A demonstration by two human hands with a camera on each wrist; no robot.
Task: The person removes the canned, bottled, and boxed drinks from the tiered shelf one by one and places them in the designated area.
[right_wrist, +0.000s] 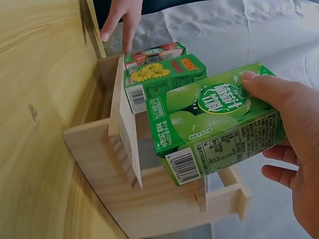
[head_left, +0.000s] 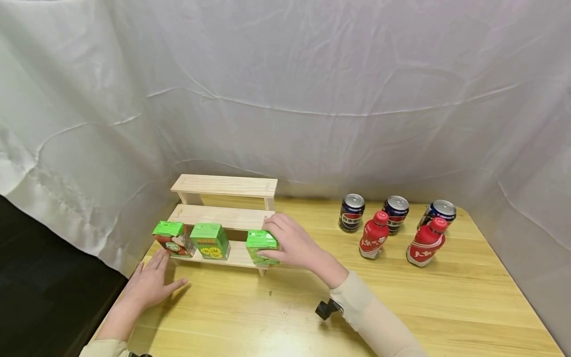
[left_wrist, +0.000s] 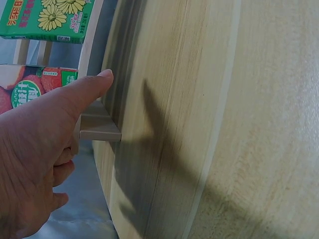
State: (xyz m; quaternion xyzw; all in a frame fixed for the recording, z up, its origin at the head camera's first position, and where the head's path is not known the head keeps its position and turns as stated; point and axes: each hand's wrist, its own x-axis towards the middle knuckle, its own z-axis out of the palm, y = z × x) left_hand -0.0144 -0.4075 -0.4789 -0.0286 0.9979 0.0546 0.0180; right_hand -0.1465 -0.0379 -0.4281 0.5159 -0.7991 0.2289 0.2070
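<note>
Right hand [head_left: 292,244]: grips the green apple carton [head_left: 262,246] by its sides, thumb along the near face and fingers over the far one, which keeps the carton upright at the right end of the rack's lowest step.
Green apple carton: stands on or just above that step; the wrist view does not settle whether its base is fully down.
Left hand [head_left: 149,283]: lies flat and relaxed on the table [head_left: 446,302] by its left edge, fingers straight, holding nothing; its fingertips reach the rack's left foot, seemingly to steady it.
Wooden step rack [head_left: 223,217]: three steps, set near the table's far left corner; the two upper steps are bare.
Flower carton [head_left: 210,241] and strawberry carton [head_left: 173,239]: upright side by side on the lowest step, left of the apple carton, forming a row.
Cans [head_left: 396,212]: three, upright near the table's far right edge.
Red bottles [head_left: 373,235]: two, just in front of the cans.
</note>
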